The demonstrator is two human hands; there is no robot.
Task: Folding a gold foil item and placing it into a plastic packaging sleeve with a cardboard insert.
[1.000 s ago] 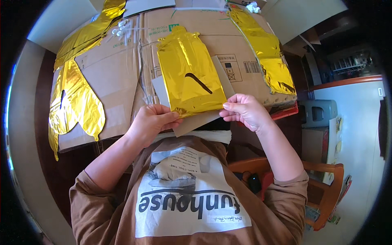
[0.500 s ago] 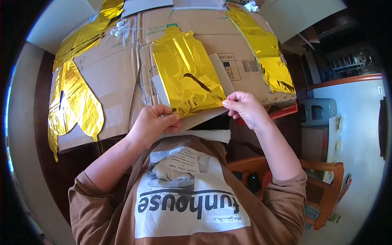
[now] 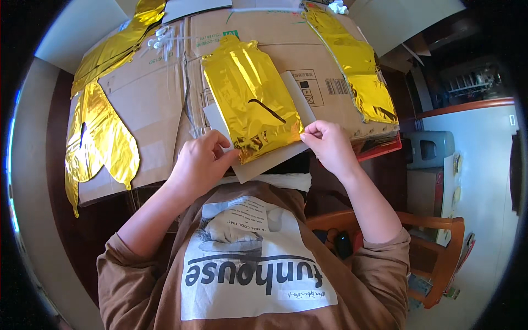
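A flat, uninflated gold foil balloon [image 3: 256, 93] lies in front of me, with a thin dark curved mark across its lower half. Under it is a pale board [image 3: 300, 96], whose near corner sticks out toward my body. My right hand [image 3: 328, 144] pinches the balloon's near right corner between thumb and fingertips. Beside the near left corner is my left hand [image 3: 201, 165], its thumb and forefinger apart, with nothing visible between them. The foil near that corner is crinkled.
A large cardboard box [image 3: 148, 104] serves as the work surface. More gold foil balloons lie at its left [image 3: 102, 132] and right [image 3: 357, 66]. Small white crumpled bits [image 3: 159, 37] rest at the far left. A wooden chair [image 3: 448, 247] stands to my right, near a grey-blue plastic stool [image 3: 432, 149].
My left hand has let go of the near left corner and shifted slightly left and away from me. The balloon's near edge has settled on the board. My right hand keeps its pinch.
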